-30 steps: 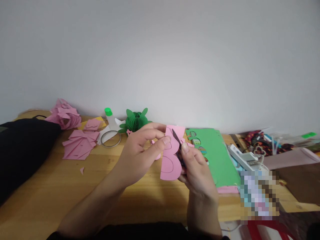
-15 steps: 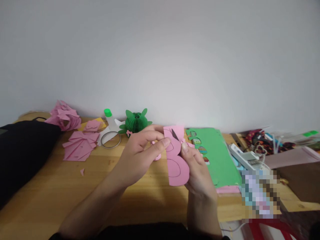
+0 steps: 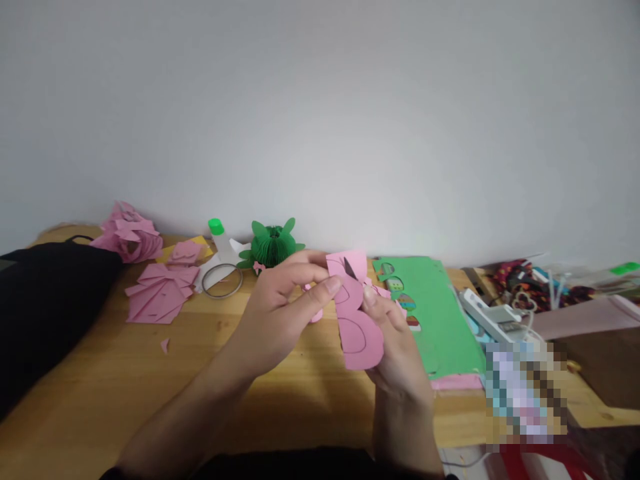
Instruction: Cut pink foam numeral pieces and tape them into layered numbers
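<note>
A pink paper piece [image 3: 363, 337] with scalloped right edge and dark curved pen lines is held up over the wooden table [image 3: 200, 387]. My left hand [image 3: 283, 313] pinches its left edge near the top between thumb and fingers. On the other side, my right hand [image 3: 400, 340] grips the notch of the right edge, its thumb in front and its fingers behind the paper. A dark slit-like shape shows near the paper's top. Small pink cut pieces [image 3: 383, 291] lie partly hidden behind the hands.
Green paper sheets [image 3: 435, 313] lie right of my hands. A green paper figure [image 3: 273, 247], a glue stick [image 3: 218, 237], a tape ring [image 3: 221, 281] and folded pink papers [image 3: 160, 293] are behind left. A black bag [image 3: 50, 300] sits far left, a power strip [image 3: 487, 317] right.
The lower end of the pink paper has swung slightly to the right. Both hands keep their grip on it in nearly the same place.
</note>
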A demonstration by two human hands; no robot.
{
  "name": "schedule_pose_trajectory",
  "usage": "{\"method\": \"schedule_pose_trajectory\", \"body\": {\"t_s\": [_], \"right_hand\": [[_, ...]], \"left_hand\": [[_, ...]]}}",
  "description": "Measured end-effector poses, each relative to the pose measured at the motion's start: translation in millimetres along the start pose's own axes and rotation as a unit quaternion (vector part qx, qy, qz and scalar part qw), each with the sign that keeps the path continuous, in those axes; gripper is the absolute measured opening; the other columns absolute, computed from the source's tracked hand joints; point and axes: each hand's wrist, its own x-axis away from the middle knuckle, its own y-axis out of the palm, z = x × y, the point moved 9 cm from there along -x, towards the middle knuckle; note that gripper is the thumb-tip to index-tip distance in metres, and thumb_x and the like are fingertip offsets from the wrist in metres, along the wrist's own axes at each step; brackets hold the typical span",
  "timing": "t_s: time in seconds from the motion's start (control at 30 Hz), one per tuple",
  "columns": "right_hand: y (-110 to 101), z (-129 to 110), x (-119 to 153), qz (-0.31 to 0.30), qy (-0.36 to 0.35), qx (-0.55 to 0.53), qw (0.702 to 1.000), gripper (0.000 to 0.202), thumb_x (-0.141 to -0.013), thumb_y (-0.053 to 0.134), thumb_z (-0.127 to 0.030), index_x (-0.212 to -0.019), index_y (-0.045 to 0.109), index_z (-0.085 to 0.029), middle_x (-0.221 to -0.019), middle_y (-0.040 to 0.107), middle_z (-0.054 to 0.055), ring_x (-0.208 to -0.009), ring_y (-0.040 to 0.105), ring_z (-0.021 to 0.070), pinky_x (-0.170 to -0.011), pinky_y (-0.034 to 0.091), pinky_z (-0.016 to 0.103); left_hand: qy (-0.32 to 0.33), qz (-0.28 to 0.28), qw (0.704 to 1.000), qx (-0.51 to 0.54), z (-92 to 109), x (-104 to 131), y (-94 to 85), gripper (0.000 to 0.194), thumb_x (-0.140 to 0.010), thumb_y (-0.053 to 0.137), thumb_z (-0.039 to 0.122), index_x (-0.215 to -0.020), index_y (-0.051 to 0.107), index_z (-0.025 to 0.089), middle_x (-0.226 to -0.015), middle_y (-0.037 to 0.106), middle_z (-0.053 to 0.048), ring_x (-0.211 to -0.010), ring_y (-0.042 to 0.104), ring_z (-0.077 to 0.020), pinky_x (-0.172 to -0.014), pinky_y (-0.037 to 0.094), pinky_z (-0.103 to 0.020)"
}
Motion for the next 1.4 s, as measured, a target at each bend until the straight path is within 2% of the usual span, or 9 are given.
{"method": "schedule_pose_trajectory", "body": {"t_s": [0.23,0.37,0.5,0.6,0.8,0.9,1.1,1.3,1.4], "right_hand": [[2.0,-1.6,-0.8,-0.008,-0.017,-0.006,1.0,0.047,-0.091,0.059,-0.057,-0.064,0.057,-0.018,-0.058,0.041,-0.005,-0.053,0.025,0.0102,-0.049,0.028,0.025],[1.5,0.3,-0.3,-0.011,-0.016,-0.015,1.0,0.046,-0.093,0.058,-0.054,-0.065,0.057,-0.018,-0.057,0.04,-0.005,-0.051,0.024,0.009,-0.046,0.023,0.024],[-2.4,0.4,0.7,0.004,-0.017,-0.003,1.0,0.048,-0.09,0.061,-0.056,-0.063,0.055,-0.018,-0.057,0.043,-0.005,-0.049,0.028,0.0082,-0.044,0.024,0.023],[-2.8,4.1,1.9,-0.001,0.001,0.003,1.0,0.049,-0.091,0.06,-0.057,-0.061,0.052,-0.019,-0.051,0.04,-0.006,-0.042,0.027,0.007,-0.037,0.019,0.022],[-0.5,10.7,4.1,-0.021,0.031,0.004,0.999,0.05,-0.092,0.055,-0.06,-0.062,0.047,-0.021,-0.046,0.038,-0.007,-0.036,0.027,0.0067,-0.033,0.02,0.021],[3.7,9.0,5.4,-0.035,0.035,-0.001,0.999,0.049,-0.093,0.054,-0.059,-0.063,0.045,-0.021,-0.044,0.034,-0.009,-0.034,0.022,0.005,-0.032,0.017,0.019],[9.6,3.9,6.3,-0.054,0.03,-0.025,0.998,0.051,-0.092,0.056,-0.058,-0.061,0.041,-0.021,-0.045,0.027,-0.012,-0.035,0.016,0.0027,-0.031,0.014,0.015],[9.7,2.8,7.2,-0.066,0.027,-0.029,0.997,0.048,-0.093,0.057,-0.056,-0.064,0.049,-0.019,-0.047,0.028,-0.011,-0.036,0.015,0.0024,-0.032,0.015,0.015],[9.3,0.8,8.2,-0.066,0.023,-0.023,0.997,0.047,-0.093,0.057,-0.055,-0.065,0.051,-0.018,-0.048,0.028,-0.011,-0.037,0.015,0.0023,-0.032,0.014,0.014]], "left_hand": [[-0.004,0.0,1.0,0.005,-0.2,0.4,0.1,0.026,-0.086,0.063,0.028,-0.063,0.067,0.017,-0.1,0.07,-0.007,-0.087,0.063,-0.0184,-0.074,0.048,-0.03],[-0.013,0.001,1.0,0.002,-0.7,-0.2,-0.3,0.03,-0.086,0.063,0.028,-0.058,0.062,0.017,-0.095,0.069,-0.006,-0.084,0.061,-0.0176,-0.074,0.047,-0.031],[0.0,-0.003,1.0,-0.002,1.6,-0.7,-1.0,0.027,-0.086,0.062,0.028,-0.06,0.065,0.018,-0.089,0.066,-0.004,-0.083,0.059,-0.0173,-0.077,0.046,-0.032],[0.012,-0.005,1.0,-0.025,3.9,-0.6,-1.2,0.022,-0.086,0.06,0.023,-0.067,0.069,0.018,-0.089,0.065,-0.004,-0.087,0.06,-0.0174,-0.08,0.046,-0.032],[0.036,0.041,0.998,-0.039,8.8,1.1,-9.4,0.017,-0.086,0.06,0.025,-0.07,0.065,0.019,-0.1,0.068,-0.004,-0.097,0.062,-0.0194,-0.076,0.049,-0.03],[0.044,0.053,0.997,-0.044,10.2,2.1,-12.1,0.019,-0.086,0.061,0.026,-0.068,0.063,0.019,-0.1,0.069,-0.003,-0.099,0.062,-0.0198,-0.071,0.05,-0.028],[0.041,0.03,0.998,-0.04,9.9,1.6,-9.5,0.02,-0.088,0.06,0.026,-0.07,0.063,0.02,-0.102,0.07,-0.003,-0.103,0.064,-0.0191,-0.074,0.052,-0.027],[0.076,0.007,0.995,-0.062,16.0,1.9,-8.8,0.023,-0.09,0.059,0.022,-0.068,0.062,0.021,-0.102,0.069,0.0,-0.102,0.065,-0.0137,-0.089,0.049,-0.025],[0.074,-0.005,0.995,-0.061,15.6,1.7,-8.1,0.022,-0.09,0.059,0.022,-0.068,0.062,0.021,-0.102,0.07,0.001,-0.101,0.065,-0.0131,-0.091,0.049,-0.024]]}}
